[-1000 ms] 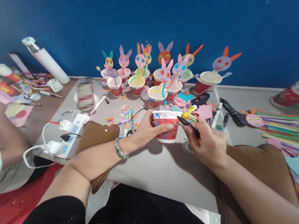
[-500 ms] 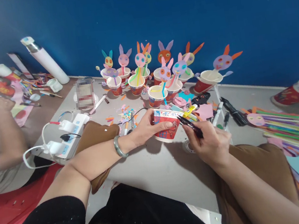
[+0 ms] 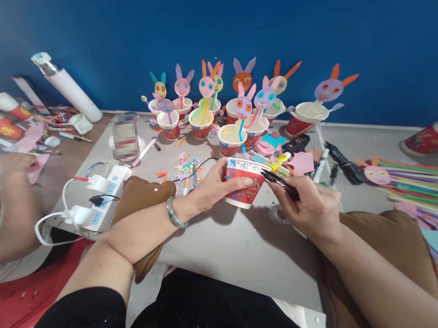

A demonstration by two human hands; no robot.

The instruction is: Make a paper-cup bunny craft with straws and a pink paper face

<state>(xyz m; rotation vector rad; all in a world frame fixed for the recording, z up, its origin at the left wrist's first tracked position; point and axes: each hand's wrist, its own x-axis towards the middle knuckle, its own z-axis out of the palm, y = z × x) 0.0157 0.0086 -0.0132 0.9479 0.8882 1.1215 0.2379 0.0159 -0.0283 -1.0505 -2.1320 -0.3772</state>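
Paper cup (image 3: pixel 245 171) mid-frame, my left hand (image 3: pixel 214 187) clasping, right hand (image 3: pixel 309 208) gripping a dark tool (image 3: pixel 282 183) — overpressing could dent the wall.

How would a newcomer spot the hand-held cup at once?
Below the blue wall is a grey table. Near the picture's middle, the left hand grips a red, blue and white paper cup, with a black tool in the right hand by its rim. Unlike the cups grouped behind it, it shows no paper rabbit head.
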